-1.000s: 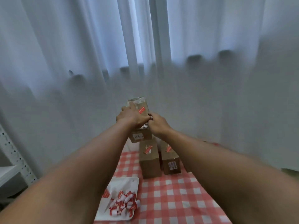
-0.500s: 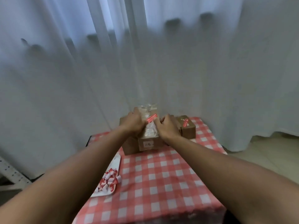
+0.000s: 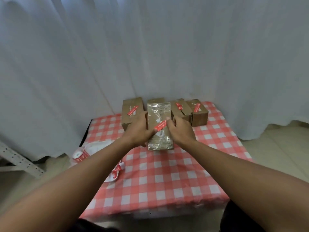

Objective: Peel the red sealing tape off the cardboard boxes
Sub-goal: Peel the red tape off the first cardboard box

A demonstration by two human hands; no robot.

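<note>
A cardboard box [image 3: 159,114] with a glossy clear-taped top rests on the checked table, between both my hands. A red tape strip [image 3: 160,126] lies diagonally across its top. My left hand [image 3: 138,129] grips the box's left side, thumb at the strip's lower end. My right hand [image 3: 180,129] grips the right side, fingertips at the strip's upper end. Behind stand more boxes with red strips: one at the left [image 3: 132,111], two at the right [image 3: 181,108] [image 3: 199,112].
A white tray [image 3: 97,146] at the table's left edge holds peeled red-and-white tape curls [image 3: 117,169] and a tape roll [image 3: 79,155]. The red-and-white checked cloth [image 3: 167,174] covers a small table. White curtains hang close behind. A metal shelf frame [image 3: 18,159] stands at the left.
The held box came down from in front of the curtain onto the table. My view tilted downward, so the table and other boxes now show fully.
</note>
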